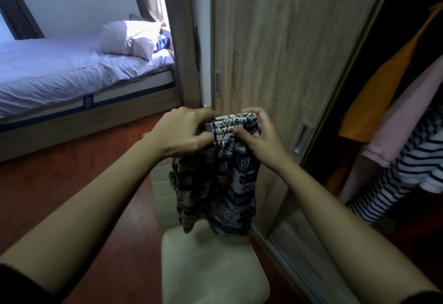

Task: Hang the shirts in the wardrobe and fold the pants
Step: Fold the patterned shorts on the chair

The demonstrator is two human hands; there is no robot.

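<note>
Both hands, left hand (182,133) and right hand (260,133), pinch the patterned pants (230,179) by the waistband above the chair (211,270); loosen either and the half-made fold likely slumps apart.

The premises were a home bedroom. A bed (60,73) with pale sheets and a pillow (129,37) stood at left. A wood-grain, sliding-door wardrobe (275,40) stood open at right; garments (412,167) hung inside, apparently shirts, though the interior was dim.
</note>
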